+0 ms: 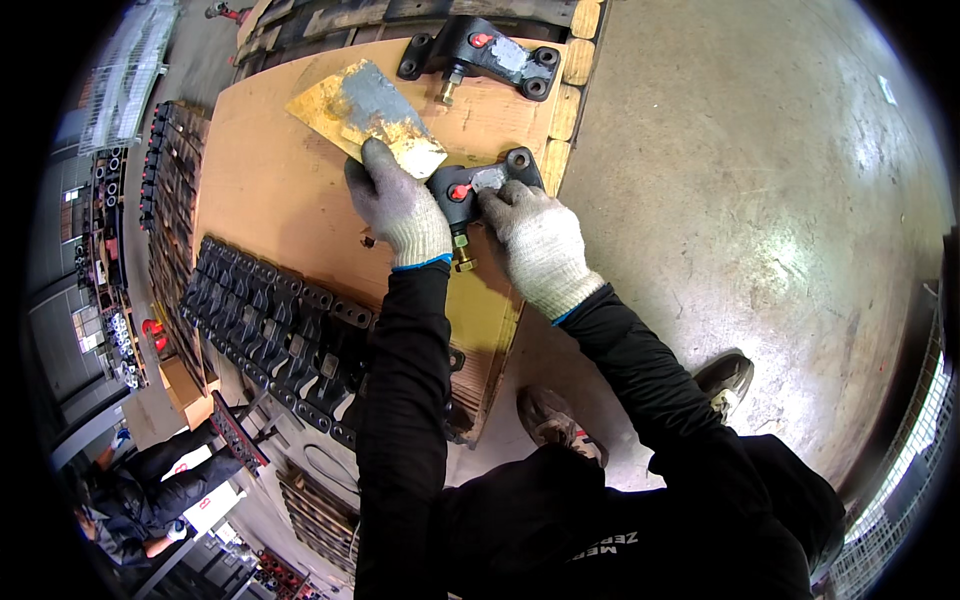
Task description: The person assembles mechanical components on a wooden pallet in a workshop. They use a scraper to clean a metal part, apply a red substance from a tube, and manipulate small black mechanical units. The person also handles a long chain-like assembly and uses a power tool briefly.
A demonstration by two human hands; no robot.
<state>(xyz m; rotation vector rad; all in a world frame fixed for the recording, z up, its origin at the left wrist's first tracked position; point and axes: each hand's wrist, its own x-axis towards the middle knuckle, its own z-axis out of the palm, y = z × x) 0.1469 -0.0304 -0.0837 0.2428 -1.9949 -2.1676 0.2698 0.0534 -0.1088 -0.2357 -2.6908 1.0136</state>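
- Head view: left hand (400, 205) grip closed on yellow scraper (365, 112), blade pointing up-left, away from the person.
- Right hand (535, 240) grips black bracket (480, 185) on plywood tabletop (270, 170) (near its right edge); bracket's brass-tipped stem points toward the person.
- 2nd bracket (480, 55) lies farther back.

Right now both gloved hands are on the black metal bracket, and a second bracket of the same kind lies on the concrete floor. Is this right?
Not quite. The second bracket lies on the brown board, not on the floor. The head view shows it at the board's far edge. The rest stands: the left hand and right hand are on the black metal bracket.
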